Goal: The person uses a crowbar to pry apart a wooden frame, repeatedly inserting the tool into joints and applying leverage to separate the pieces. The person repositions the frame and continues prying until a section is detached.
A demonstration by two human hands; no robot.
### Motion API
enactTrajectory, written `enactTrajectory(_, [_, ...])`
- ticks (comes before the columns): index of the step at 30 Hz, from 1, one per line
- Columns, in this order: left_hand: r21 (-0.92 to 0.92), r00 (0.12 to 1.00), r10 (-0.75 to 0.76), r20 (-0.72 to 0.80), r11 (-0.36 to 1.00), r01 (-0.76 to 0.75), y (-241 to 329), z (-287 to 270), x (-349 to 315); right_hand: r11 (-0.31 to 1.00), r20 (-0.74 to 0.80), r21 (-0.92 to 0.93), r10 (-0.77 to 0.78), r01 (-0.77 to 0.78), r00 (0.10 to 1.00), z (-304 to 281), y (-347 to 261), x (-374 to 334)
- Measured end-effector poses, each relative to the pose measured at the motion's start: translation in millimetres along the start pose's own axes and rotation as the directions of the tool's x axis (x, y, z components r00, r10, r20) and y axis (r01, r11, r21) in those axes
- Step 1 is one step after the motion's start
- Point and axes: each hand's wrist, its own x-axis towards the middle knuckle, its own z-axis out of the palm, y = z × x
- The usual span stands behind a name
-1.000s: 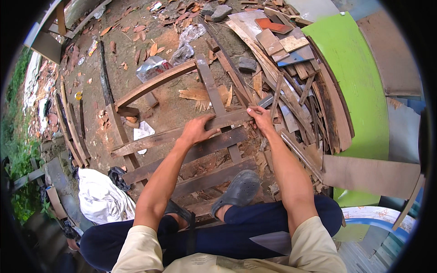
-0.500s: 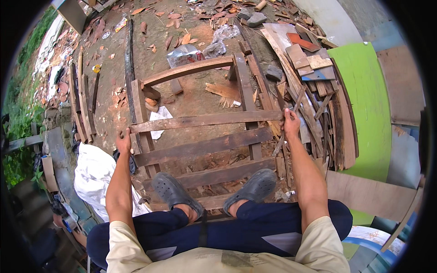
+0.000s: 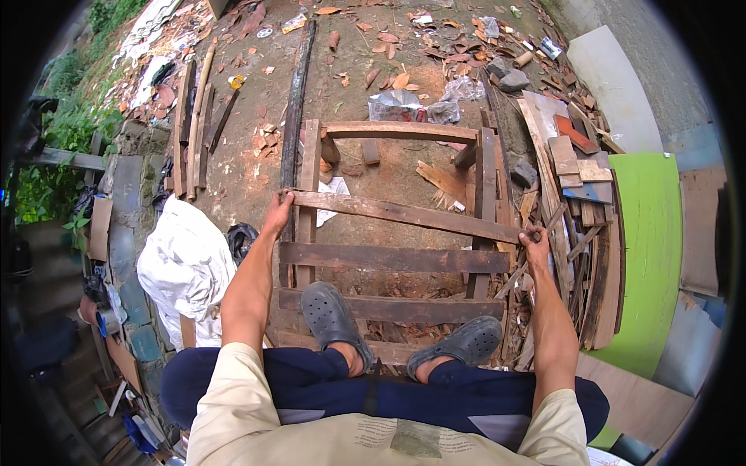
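Note:
A long brown wooden slat (image 3: 404, 215) spans between my hands, its left end farther from me than its right. My left hand (image 3: 279, 210) pinches the left end, near the left rail of a wooden frame (image 3: 309, 159). My right hand (image 3: 535, 244) grips the right end, just beyond the right rail. Under it lies the frame, with a crosspiece (image 3: 400, 130) at its far end. Two dark slats, one upper (image 3: 388, 257) and one lower (image 3: 396, 307), lie across the rails on my side. My feet in grey clogs (image 3: 334, 318) rest on the near slats.
Scrap wood (image 3: 579, 179) is piled at the right beside a green board (image 3: 651, 256). A white sack (image 3: 186, 256) sits at the left, and loose planks (image 3: 190, 132) lie beyond it. Clear plastic (image 3: 396, 106), stones (image 3: 513, 80) and dry leaves litter the ground ahead.
The view has swung left, so everything sits farther right. The held slat has tilted, its right end coming nearer to me and its left end farther. Both hands still hold it.

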Motion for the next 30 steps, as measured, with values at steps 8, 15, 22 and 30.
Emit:
enactTrajectory(8, [0.431, 0.986, -0.164, -0.038, 0.887, 0.164, 3.9, -26.0, 25.3, 0.961, -0.058, -0.206, -0.198, 0.183, 0.978, 8.5, -15.2, 12.3])
enactTrajectory(15, [0.575, 0.938, -0.34, -0.06, 0.757, 0.311, -11.0, -25.5, 11.7, 0.973, 0.05, 0.198, 0.107, -0.115, 0.993, 8.5, -11.7, 31.6])
enactTrajectory(22, [0.151, 0.918, -0.397, 0.002, 0.908, 0.392, -17.3, -17.0, -11.5, 0.934, -0.148, -0.332, -0.188, 0.131, 0.971, 34.5, 7.3, 21.9])
enactTrajectory(30, [0.385, 0.892, -0.445, 0.078, 0.839, 0.385, -8.9, -39.4, -23.4, 0.971, -0.171, -0.213, -0.15, 0.112, 0.974, 33.8, 12.1, -1.7])
